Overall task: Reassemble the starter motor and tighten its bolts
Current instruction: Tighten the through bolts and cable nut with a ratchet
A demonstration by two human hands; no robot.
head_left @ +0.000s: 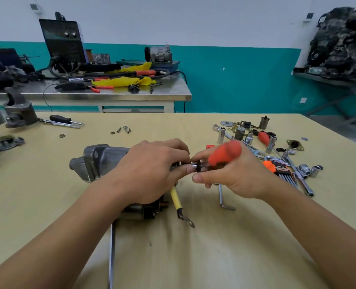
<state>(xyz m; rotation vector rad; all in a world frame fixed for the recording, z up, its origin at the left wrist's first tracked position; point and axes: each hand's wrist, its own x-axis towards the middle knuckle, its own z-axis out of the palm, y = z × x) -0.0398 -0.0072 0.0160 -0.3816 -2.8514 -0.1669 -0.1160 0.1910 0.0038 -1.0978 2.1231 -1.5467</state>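
Observation:
The grey starter motor (97, 160) lies on its side on the yellow-green table (193, 247), nose to the left. My left hand (150, 170) covers its body and pinches at its right end. My right hand (233, 174) holds a driver with an orange handle (225, 152); its socket tip (196, 165) meets the motor's end between my fingertips. A yellow lead with a ring terminal (178, 205) hangs from the motor toward me. The bolt itself is hidden by my fingers.
A hex key (223, 197) lies under my right hand. Sockets, wrenches and an orange hex key set (277, 167) crowd the right. Loose screws and washers (122, 129) and a screwdriver (62, 119) lie farther back. A steel bench (110, 94) with tools stands behind.

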